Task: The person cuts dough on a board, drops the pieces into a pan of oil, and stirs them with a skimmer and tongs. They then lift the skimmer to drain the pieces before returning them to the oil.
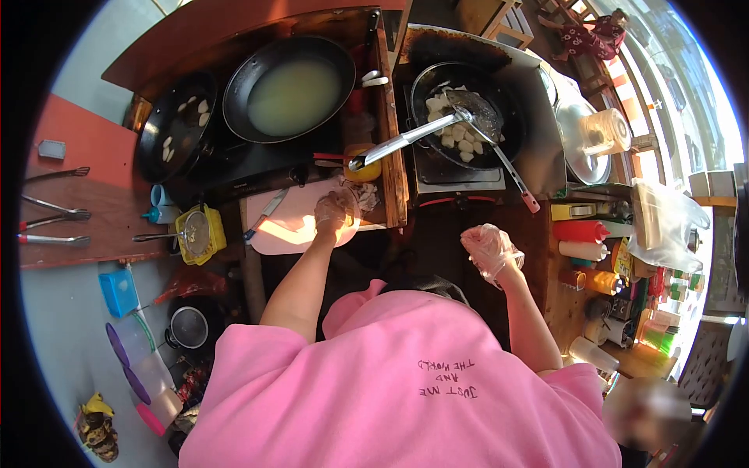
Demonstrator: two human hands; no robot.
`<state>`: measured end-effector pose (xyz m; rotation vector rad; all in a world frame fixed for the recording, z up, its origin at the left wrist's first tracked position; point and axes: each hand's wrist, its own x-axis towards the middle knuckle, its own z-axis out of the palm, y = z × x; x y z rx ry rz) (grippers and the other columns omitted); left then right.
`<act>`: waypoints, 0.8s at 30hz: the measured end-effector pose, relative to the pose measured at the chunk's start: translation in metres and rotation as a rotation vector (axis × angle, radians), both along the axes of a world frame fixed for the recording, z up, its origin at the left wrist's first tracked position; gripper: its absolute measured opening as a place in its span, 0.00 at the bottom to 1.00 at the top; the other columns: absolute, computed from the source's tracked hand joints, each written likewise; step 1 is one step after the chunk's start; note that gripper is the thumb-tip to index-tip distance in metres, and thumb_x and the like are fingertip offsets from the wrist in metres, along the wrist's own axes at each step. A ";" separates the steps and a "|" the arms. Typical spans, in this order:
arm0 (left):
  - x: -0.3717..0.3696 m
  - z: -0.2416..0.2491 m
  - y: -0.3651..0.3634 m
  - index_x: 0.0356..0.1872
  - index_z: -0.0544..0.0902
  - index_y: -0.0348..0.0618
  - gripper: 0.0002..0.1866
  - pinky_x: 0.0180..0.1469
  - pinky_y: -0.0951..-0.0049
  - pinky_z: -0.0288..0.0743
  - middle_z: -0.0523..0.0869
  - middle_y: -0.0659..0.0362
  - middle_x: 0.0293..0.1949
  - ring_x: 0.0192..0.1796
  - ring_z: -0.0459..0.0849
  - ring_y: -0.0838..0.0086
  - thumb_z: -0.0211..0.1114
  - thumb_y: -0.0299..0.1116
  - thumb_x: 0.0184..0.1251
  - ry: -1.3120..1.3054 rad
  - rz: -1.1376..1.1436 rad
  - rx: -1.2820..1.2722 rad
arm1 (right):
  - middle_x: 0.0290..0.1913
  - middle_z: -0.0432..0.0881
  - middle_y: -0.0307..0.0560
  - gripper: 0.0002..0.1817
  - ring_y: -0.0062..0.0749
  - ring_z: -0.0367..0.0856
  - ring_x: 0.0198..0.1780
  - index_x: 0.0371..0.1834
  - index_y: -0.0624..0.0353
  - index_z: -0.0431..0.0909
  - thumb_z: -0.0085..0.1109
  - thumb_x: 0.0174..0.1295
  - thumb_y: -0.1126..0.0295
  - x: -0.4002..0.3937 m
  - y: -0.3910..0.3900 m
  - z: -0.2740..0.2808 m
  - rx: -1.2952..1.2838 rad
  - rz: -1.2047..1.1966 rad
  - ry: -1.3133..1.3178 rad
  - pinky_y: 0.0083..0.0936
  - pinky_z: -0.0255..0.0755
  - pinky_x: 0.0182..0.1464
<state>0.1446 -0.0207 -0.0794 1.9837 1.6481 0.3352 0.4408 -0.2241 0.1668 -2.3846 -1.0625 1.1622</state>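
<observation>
My left hand (334,209), in a clear plastic glove, is over the right side of a pink cutting board (285,240). Its fingers are bunched, and whatever may be in them is too small to make out. A knife (267,212) lies on the board to the left of this hand. Beside its fingertips are a crumpled pale wrapping (367,196) and a yellow container (363,168). My right hand (491,251), also gloved, hovers in front of the right stove, fingers loosely bent, with nothing visible in it.
A wok (425,86) holds pale pieces in oil, with a strainer (476,109) and tongs (406,140) across it. Left of it stand a pan of cloudy liquid (296,93) and a smaller pan (183,129). Sauce bottles (581,232) line the right shelf.
</observation>
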 end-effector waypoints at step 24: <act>0.103 0.303 0.085 0.33 0.85 0.36 0.19 0.31 0.67 0.77 0.85 0.56 0.26 0.26 0.82 0.73 0.81 0.40 0.51 -0.388 -0.343 -0.035 | 0.25 0.85 0.42 0.15 0.32 0.85 0.27 0.43 0.54 0.88 0.58 0.60 0.60 0.025 -0.036 -0.012 0.003 0.013 0.073 0.30 0.79 0.34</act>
